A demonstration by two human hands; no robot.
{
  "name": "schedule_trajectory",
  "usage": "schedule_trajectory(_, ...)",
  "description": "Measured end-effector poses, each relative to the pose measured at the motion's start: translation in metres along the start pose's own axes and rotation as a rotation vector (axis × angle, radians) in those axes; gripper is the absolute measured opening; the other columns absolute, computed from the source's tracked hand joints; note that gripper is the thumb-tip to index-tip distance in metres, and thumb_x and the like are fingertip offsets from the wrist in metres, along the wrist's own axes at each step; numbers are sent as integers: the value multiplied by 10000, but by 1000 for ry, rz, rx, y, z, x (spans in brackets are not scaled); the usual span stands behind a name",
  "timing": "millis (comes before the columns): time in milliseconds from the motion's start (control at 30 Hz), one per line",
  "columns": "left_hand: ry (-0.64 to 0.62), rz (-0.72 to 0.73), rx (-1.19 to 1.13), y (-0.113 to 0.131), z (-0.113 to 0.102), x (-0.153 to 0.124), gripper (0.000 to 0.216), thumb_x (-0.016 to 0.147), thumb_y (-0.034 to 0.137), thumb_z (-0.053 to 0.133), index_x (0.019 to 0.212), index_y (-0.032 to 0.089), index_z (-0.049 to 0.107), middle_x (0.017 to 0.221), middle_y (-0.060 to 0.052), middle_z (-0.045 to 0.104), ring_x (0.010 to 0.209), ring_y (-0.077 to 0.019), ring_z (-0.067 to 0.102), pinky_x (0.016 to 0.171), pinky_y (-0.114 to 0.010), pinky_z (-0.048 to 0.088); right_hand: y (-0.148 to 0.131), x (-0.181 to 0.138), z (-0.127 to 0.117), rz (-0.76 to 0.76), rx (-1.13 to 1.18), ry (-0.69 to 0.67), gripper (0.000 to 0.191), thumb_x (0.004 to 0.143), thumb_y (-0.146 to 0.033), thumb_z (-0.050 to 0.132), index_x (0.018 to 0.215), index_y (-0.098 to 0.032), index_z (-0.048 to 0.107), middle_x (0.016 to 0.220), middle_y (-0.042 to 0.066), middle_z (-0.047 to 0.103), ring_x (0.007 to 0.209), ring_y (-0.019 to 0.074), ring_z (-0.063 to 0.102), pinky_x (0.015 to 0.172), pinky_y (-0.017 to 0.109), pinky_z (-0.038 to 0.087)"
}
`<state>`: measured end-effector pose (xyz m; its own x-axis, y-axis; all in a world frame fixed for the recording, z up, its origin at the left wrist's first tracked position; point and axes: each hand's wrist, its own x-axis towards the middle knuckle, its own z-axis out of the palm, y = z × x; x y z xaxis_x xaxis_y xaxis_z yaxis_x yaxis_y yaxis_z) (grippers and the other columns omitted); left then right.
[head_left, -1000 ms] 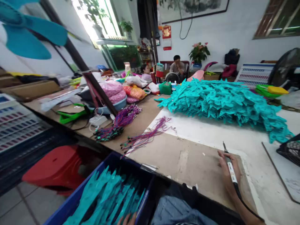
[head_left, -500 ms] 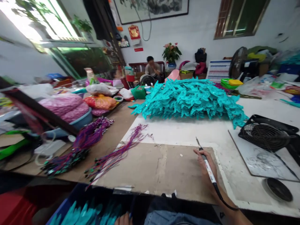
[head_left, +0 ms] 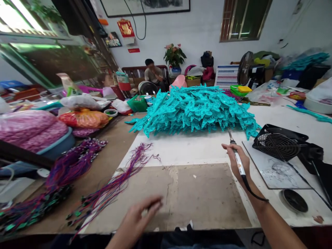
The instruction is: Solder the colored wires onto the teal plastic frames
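My right hand [head_left: 238,162] grips a pen-shaped soldering iron [head_left: 236,156] with a black cord, its tip pointing up and away, above the white table top. My left hand [head_left: 140,216] hovers empty over the near edge of the brown cardboard sheet [head_left: 197,193], fingers stretched forward and slightly blurred. A thin bundle of purple wires [head_left: 118,181] lies just left of the cardboard, close to my left hand. A big heap of teal plastic pieces [head_left: 193,110] sits at the far side of the table.
A thicker purple wire bundle [head_left: 62,173] and pink and orange bags [head_left: 83,119] lie at the left. A black fan grille [head_left: 281,143], a grey plate [head_left: 278,171] and a small round black dish [head_left: 294,200] are at the right. A person [head_left: 153,74] sits far back.
The view swung right and away from the blue bin of teal pieces. My left hand rose from the lower edge to over the cardboard. My right hand lifted the soldering iron farther out.
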<state>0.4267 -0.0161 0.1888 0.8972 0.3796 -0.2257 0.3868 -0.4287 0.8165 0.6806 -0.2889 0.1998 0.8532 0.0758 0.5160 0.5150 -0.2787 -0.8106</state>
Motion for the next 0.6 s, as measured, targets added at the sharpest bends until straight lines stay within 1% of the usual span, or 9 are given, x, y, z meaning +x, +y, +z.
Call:
schedule_trajectory(67,195,114,-76,33,-21,46,490,753,573,645,1059,210,764,1076,-100,768,1027,-285,699,966,-406,545,-3,11,14,2,38,8,285,913,-489,565,999,-220,603,1081,91,750,956,215,725,845,362,579)
schedule_trajectory(133,439,168,-155,54,-44,97,537,761,553,634,1109,155,728,1142,-132,744,1087,-286,677,982,-397,531,-8,22,30,-14,61,-15,293,897,-493,579,1016,-225,583,1110,101,743,933,213,729,832,368,582)
schedule_trajectory(200,616,161,-155,66,-68,148,531,815,478,587,1182,107,683,1194,-147,721,1123,-275,660,996,-383,516,-18,34,50,-49,88,-66,300,885,-495,588,1028,-232,566,1149,104,729,950,213,725,828,368,581)
schedule_trajectory(267,740,44,-77,71,-92,196,500,860,380,514,1221,59,644,1243,-180,691,1150,-277,645,1005,-390,503,-32,53,76,-79,138,-138,327,859,-507,605,1036,-237,549,1186,104,711,998,219,711,836,369,578)
schedule_trajectory(333,785,7,-24,74,-114,237,475,864,330,508,1222,45,633,1295,-205,656,1230,-298,596,1057,-414,458,-46,77,107,-75,181,-217,352,840,-510,612,1050,-239,531,1200,102,696,1040,226,694,864,376,568)
schedule_trajectory(433,749,18,48,82,-139,282,403,841,312,572,1158,78,659,1292,-187,663,1273,-304,570,1087,-399,425,-65,120,161,-46,178,-264,347,854,-474,606,1086,-233,517,1183,102,681,1041,229,679,925,398,538)
schedule_trajectory(533,644,31,129,100,-151,306,339,788,289,661,1066,94,669,1269,-164,681,1291,-315,563,1105,-379,404,-82,153,206,-17,97,-270,354,849,-440,666,1093,-218,539,1168,107,677,979,233,686,909,395,539)
schedule_trajectory(567,603,32,155,108,-153,310,336,776,290,679,1046,89,663,1263,-166,683,1306,-337,548,1117,-402,391,-87,161,216,-1,57,-268,350,834,-410,698,1083,-213,552,1127,97,689,954,231,691,887,378,545)
schedule_trajectory(600,568,35,180,115,-154,313,363,778,323,688,1044,79,650,1250,-174,685,1320,-374,526,1124,-458,378,-91,168,224,14,13,-263,349,819,-380,727,1078,-211,566,1070,80,703,932,228,695,857,357,552)
